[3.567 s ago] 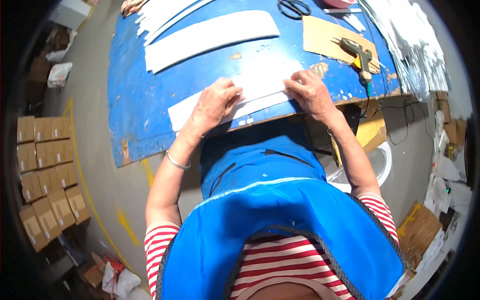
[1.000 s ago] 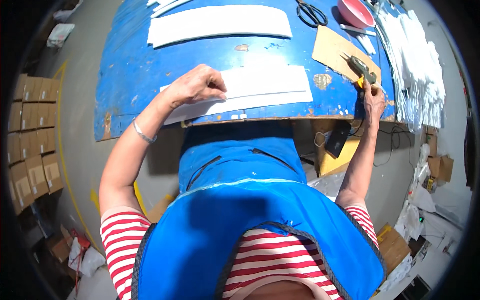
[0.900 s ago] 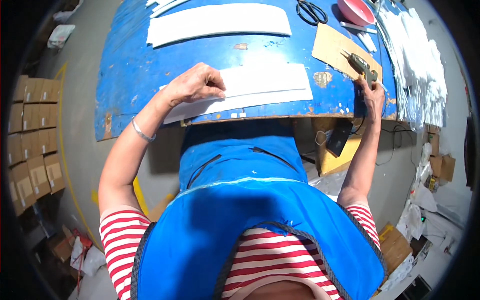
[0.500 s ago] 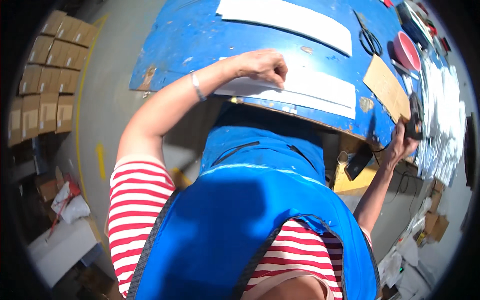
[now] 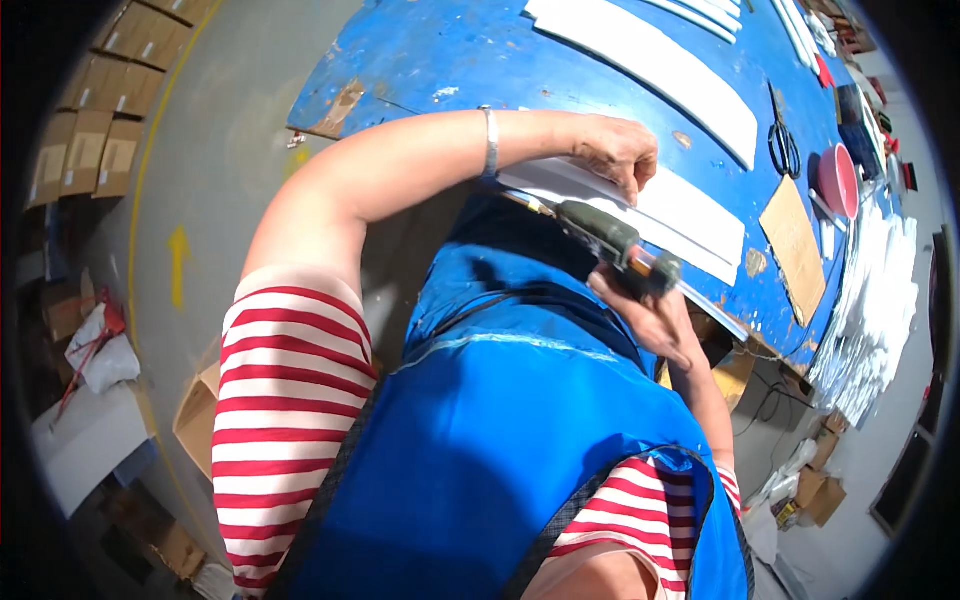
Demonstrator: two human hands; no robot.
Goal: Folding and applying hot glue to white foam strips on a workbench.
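The left hand (image 5: 622,152) lies curled, knuckles up, pressing a long flat white strip (image 5: 690,215) at the near edge of the scuffed blue surface (image 5: 450,60). Just beside it, the right hand (image 5: 655,318) grips a dark, chunky glue gun (image 5: 615,242), nozzle over the strip's edge.

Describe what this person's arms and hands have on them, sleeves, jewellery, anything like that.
Both hands are bare, no gloves. The left hand has a thin silver bangle at the wrist. Short red-and-white striped sleeves cover the upper arms, under a blue apron. The right hand shows no jewellery.
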